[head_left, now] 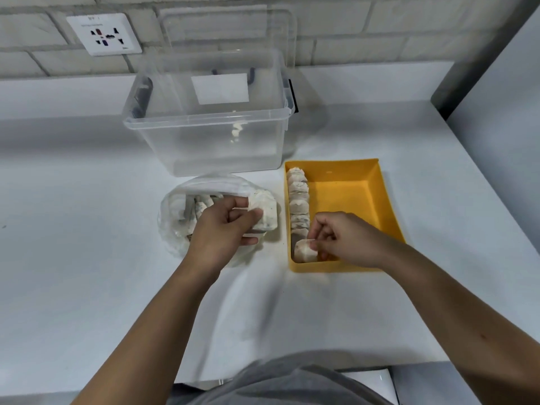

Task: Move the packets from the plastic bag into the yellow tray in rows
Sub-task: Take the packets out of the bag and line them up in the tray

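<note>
A clear plastic bag (175, 211) lies open on the white counter, with several pale packets inside. My left hand (222, 229) is over the bag's right side, gripping a small stack of packets (267, 209). To the right stands the yellow tray (350, 194). A row of several packets (298, 200) runs along its left wall. My right hand (339, 235) is inside the tray's near left corner, pinching one packet (304, 251) that stands at the near end of that row.
A large clear storage box (210, 121) stands behind the bag, its lid leaning on the brick wall. A wall socket (103, 33) is at upper left. The counter's right edge meets a grey panel (496, 83).
</note>
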`<action>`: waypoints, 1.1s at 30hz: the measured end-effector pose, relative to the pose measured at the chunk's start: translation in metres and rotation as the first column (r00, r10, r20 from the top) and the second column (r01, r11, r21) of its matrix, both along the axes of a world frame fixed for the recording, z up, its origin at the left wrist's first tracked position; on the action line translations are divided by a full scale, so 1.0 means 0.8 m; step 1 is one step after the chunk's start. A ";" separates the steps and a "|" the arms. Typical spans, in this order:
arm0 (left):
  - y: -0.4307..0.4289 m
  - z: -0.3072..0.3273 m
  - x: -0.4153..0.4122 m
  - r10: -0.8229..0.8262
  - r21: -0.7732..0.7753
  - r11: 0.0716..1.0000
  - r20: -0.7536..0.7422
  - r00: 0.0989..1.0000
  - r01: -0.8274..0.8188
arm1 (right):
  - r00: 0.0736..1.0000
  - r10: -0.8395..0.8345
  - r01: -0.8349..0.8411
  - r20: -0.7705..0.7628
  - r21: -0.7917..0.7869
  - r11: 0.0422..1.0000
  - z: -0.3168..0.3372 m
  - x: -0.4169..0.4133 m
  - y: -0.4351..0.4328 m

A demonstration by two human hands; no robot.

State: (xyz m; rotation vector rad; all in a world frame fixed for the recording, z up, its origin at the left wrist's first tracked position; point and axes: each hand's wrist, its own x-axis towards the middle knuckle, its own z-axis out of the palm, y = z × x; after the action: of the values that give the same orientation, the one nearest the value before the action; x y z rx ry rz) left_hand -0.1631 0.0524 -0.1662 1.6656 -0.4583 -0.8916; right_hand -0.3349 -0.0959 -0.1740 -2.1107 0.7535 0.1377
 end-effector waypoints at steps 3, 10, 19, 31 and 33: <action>0.000 -0.001 -0.001 -0.009 0.011 1.000 0.003 1.000 0.009 | 0.999 -0.041 0.042 0.013 -0.065 0.997 -0.009 0.005 -0.001; -0.005 -0.002 -0.002 0.005 0.024 1.000 -0.037 0.999 -0.005 | 0.997 -0.076 0.077 0.016 -0.209 0.975 -0.019 0.004 0.000; -0.014 0.001 -0.016 -0.066 -0.038 0.997 -0.126 0.990 0.062 | 0.862 -0.324 0.293 0.391 0.138 0.946 0.017 0.030 0.011; -0.011 -0.001 -0.017 -0.138 -0.063 0.990 -0.326 0.935 0.124 | 0.816 -0.475 0.261 0.330 0.524 0.811 0.023 0.029 0.012; -0.012 -0.004 -0.017 -0.128 -0.060 0.992 -0.327 0.937 0.114 | 0.809 -0.487 0.267 0.329 0.532 0.803 0.024 0.026 0.012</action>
State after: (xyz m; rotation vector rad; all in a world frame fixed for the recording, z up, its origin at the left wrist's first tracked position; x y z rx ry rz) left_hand -0.1770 0.0428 -0.1692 1.4259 -0.3475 -1.2206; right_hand -0.3144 -0.0863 -0.1552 -1.4095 0.7596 -0.3632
